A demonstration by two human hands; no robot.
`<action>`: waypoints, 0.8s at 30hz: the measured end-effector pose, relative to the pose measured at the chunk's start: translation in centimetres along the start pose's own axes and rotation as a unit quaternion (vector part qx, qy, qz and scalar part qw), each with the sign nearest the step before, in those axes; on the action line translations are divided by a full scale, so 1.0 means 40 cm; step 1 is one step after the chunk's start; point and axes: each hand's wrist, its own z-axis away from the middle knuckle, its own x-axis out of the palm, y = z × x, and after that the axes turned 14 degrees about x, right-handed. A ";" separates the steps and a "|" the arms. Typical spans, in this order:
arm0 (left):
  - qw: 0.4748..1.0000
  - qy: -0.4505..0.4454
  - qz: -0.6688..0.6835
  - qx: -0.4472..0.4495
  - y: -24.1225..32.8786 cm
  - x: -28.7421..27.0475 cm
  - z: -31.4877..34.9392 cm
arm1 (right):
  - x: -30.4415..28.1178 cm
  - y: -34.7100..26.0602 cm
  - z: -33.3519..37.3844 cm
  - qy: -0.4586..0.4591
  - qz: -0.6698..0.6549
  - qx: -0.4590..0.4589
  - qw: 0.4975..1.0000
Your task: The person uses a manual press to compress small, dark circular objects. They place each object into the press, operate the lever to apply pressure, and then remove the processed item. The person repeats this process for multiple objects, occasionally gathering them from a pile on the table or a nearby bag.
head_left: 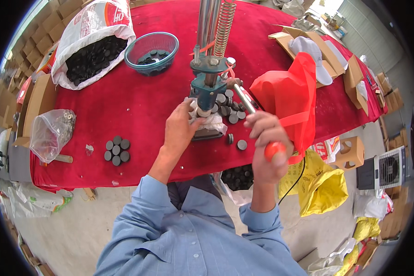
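A green hand press (209, 89) with a steel column and a coil spring stands at the table's front middle. My right hand (265, 133) is wrapped round its lever (244, 97), with the red ball knob (275, 151) showing by the palm. My left hand (178, 126) curls in beside the bottom of the ram, fingers closed at the white-wrapped base (215, 123); what they pinch, if anything, is hidden. Dark round caps (224, 108) lie piled right behind the press, two or three nearer its base. To the left, several more caps (117, 151) form a cluster.
On the red-covered table (101, 106) stand a white sack (92, 25) of black caps, a teal basket (152, 69) and a clear bag (50, 133) of small parts. A red bag (285, 92) sits close to my right hand. Below the edge hang yellow sacks (322, 188).
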 end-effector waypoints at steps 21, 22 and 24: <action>0.929 -0.105 -0.348 -0.074 -0.127 -0.367 0.249 | 0.015 -0.093 -0.202 -0.049 -0.017 0.075 0.996; 0.936 -0.111 -0.325 -0.071 -0.115 -0.362 0.236 | 0.027 -0.099 -0.217 -0.022 -0.009 0.084 0.996; 0.955 -0.114 -0.262 -0.081 -0.099 -0.343 0.225 | 0.033 -0.106 -0.234 -0.016 -0.007 0.095 0.995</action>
